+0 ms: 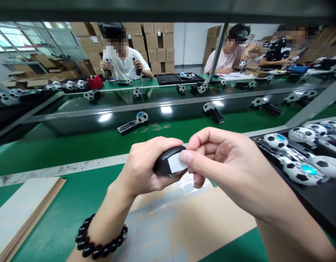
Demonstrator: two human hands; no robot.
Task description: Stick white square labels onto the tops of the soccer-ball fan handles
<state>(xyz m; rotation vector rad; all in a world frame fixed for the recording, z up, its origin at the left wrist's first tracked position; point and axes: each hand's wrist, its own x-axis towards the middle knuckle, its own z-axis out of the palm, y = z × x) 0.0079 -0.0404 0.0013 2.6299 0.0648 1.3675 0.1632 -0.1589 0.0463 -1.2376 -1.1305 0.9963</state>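
My left hand (142,169) is wrapped around a black handheld device (162,165), with one end facing me. A pale grey sticker (176,163) covers part of that end. My right hand (222,153) pinches the sticker's right edge between thumb and forefinger, right against the black casing. The rest of the device is hidden by my fingers. Below both hands lies a brown backing sheet (222,214) bearing grey, glossy label patches (154,225).
At right, a black tray (301,196) holds several football-patterned devices (301,171). More lie along the green conveyor (102,134), one (131,123) just beyond my hands. A stack of sheets (23,214) is at left. Metal posts (315,94) rise ahead; co-workers sit opposite.
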